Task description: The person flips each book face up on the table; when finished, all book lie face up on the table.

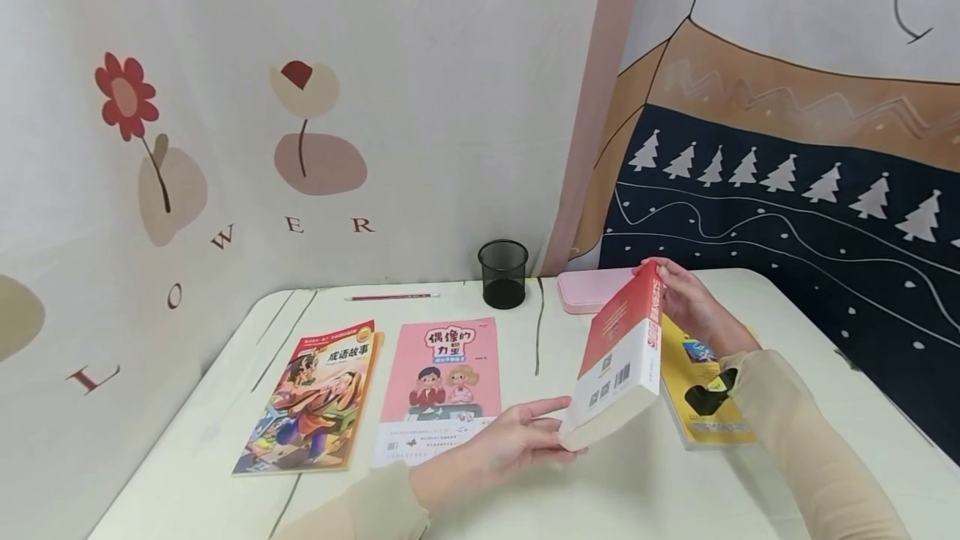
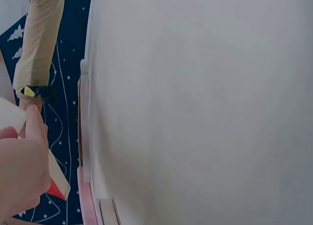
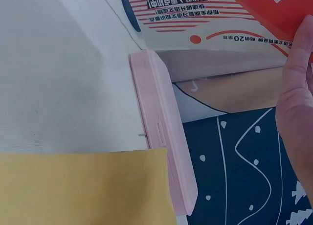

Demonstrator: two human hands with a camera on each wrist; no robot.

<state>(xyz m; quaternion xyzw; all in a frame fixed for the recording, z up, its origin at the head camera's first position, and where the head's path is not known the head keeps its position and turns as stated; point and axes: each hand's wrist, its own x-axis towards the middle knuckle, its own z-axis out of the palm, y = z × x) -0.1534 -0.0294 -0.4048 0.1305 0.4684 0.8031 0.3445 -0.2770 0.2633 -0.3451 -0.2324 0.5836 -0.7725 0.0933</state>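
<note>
At the left of the desk (image 1: 521, 348) lie an illustrated storybook (image 1: 322, 402) and a pink book (image 1: 442, 377), side by side. Next comes the left hand (image 1: 510, 444), fingers slightly parted, gripping a lower corner of the thick red-and-white book (image 1: 611, 365) — held up over the desk, tilted, barcode showing, spine to the right. It is probably fairly weighty for a paperback, firm as a block but with a bendy cover, smooth enough to slide under loose fingers. The surest hold seems the spine plus the opposite lower corner, squeezing the pages so they don't fan. Farther right, the right hand (image 1: 693, 307) has its fingers bent round the book's upper end — beyond it, a yellow book (image 1: 716, 432) lies partly hidden by the forearm
</note>
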